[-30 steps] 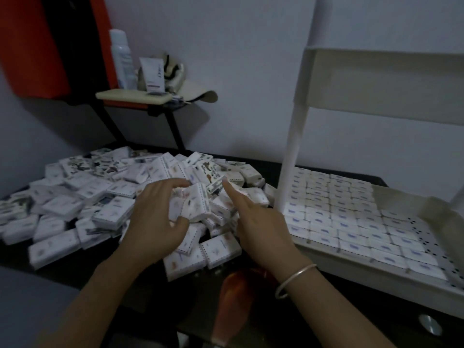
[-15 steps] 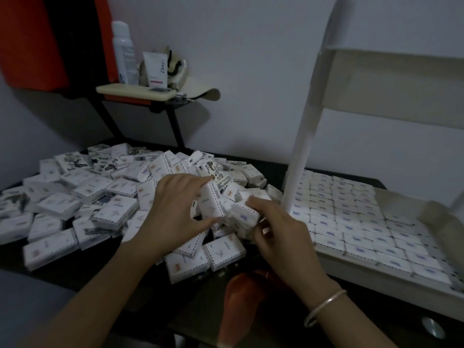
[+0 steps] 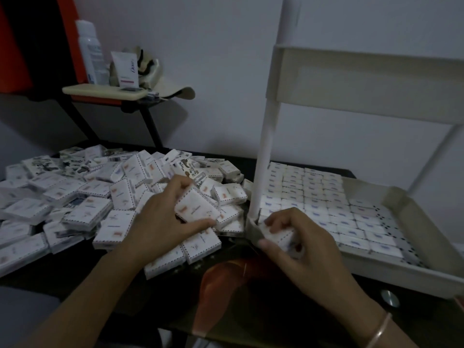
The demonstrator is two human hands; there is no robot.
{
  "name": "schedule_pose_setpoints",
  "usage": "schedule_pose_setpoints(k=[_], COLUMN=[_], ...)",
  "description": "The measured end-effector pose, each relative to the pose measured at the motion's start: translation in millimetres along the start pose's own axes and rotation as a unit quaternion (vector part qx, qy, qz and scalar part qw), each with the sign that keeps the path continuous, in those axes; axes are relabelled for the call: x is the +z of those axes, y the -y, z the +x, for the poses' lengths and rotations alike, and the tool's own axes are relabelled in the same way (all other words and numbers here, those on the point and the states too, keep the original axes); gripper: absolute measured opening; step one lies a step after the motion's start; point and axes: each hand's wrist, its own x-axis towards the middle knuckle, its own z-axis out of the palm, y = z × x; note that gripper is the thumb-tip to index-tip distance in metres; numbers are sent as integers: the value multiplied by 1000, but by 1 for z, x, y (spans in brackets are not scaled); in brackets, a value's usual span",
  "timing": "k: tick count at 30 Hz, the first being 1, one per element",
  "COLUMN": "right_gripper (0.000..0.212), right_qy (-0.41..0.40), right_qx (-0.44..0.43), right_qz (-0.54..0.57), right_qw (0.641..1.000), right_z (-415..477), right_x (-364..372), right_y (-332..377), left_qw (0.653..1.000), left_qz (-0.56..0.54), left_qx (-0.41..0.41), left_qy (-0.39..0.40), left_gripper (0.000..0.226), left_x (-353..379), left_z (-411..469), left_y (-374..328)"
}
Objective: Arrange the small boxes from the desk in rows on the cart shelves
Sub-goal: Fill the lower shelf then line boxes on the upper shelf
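The left hand (image 3: 160, 217) has fingers and thumb curled round a small white box (image 3: 195, 204), held at a tilt just over the near edge of the heap of small boxes (image 3: 75, 197). The right hand (image 3: 301, 242), with a thin bangle (image 3: 379, 331) on its wrist, pinches a second small box (image 3: 278, 238) between thumb and bent fingers. It is right at the front left corner of the cart's lower shelf (image 3: 376, 270), beside the foot of the white post (image 3: 263, 156). The heap sprawls over the left half of the dark table (image 3: 251, 310), the boxes lying every which way, some flat, some on edge. On the lower shelf more boxes sit packed in tidy rows (image 3: 313, 197) from the left side across, and its dotted floor shows along the right wall. The upper shelf (image 3: 364, 79) hangs over them. At the back left a little wall shelf (image 3: 100, 92) carries a spray bottle (image 3: 88, 51) and a Dove tube (image 3: 126, 69).
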Motion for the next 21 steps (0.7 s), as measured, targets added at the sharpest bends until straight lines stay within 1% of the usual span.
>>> schedule_pose_setpoints(k=[2,3,5,7,9,10,11,13,15,17,18,21], right_gripper=[18,18,32,56,72,76,76,68,49,31,29,39], right_qy=[-38,-49,-54,-54,-66,-83,-108,-163,-193,-188,-179,-176], right_qx=[14,23,26,24,76,99,118,150,170,178,179,173], right_qz=[-5,4,26,35,60,73,83,96,72,30,20,-22], right_qw=[999,999,998,998,993,989,984,970,964,966,967,969], right_z=[-1,-2,-5,-8,-9,-8,-6,0,8,16,19,33], right_x=[-8,-13,-25,-37,-50,-56,-62,-79,-97,-114,-121,-134], right_y=[-8,-12,-18,-26,-38,-46,-54,-73,-90,-108,-117,-140], left_qw=[999,998,995,989,982,979,976,972,971,974,976,974], left_qz=[-38,-53,-79,-112,-140,-150,-157,-170,-173,-165,-162,-192], left_qx=[-2,1,9,13,17,21,26,38,63,78,79,63], left_qy=[27,41,66,92,123,135,146,160,153,133,122,101], left_gripper=[48,43,37,33,32,33,35,40,44,46,47,49], left_x=[10,16,28,39,52,57,62,74,85,97,103,122], left_z=[-7,-9,-11,-10,-7,-7,-6,-3,1,7,11,19], left_y=[-13,-18,-28,-35,-41,-44,-47,-53,-59,-62,-63,-71])
